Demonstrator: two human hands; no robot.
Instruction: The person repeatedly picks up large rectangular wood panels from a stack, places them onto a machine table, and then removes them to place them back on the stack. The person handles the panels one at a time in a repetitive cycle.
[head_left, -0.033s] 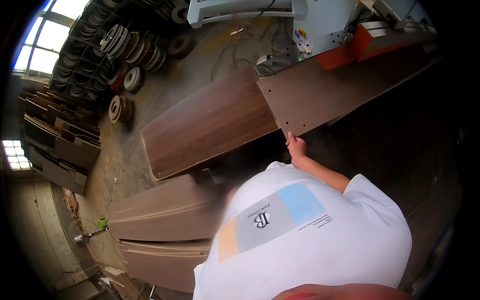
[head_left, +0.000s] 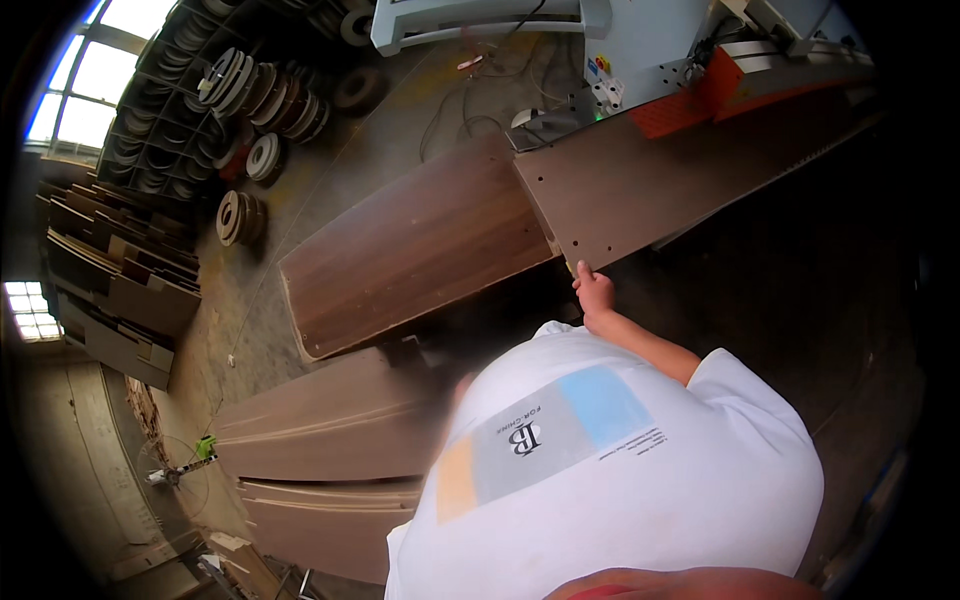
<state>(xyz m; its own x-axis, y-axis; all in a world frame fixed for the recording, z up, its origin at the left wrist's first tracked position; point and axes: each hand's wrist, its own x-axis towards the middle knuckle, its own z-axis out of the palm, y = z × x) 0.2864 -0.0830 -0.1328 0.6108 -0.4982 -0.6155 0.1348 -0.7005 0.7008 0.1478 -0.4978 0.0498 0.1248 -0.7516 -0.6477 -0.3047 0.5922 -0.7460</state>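
Note:
My right hand (head_left: 594, 291) is closed on the near corner of a brown panel (head_left: 625, 190), thumb on its top face and the other fingers beneath. Several small dark holes dot that panel near its left end. Its far part runs under an orange-red guard (head_left: 715, 95) on a machine. Directly to the left lies another brown wood-grain panel (head_left: 420, 250), its end close to the held one. Of my left hand, only a small blurred patch of skin (head_left: 463, 386) shows beside my white shirt; its fingers are hidden.
Stacked brown boards (head_left: 320, 410) stand at the lower left. Rolls of edge strip (head_left: 240, 218) sit on the floor and fill a dark rack (head_left: 145, 130) at the far left. More boards (head_left: 120, 265) lean below it. Loose cables (head_left: 465, 110) cross the floor near the pale blue machine (head_left: 640, 40).

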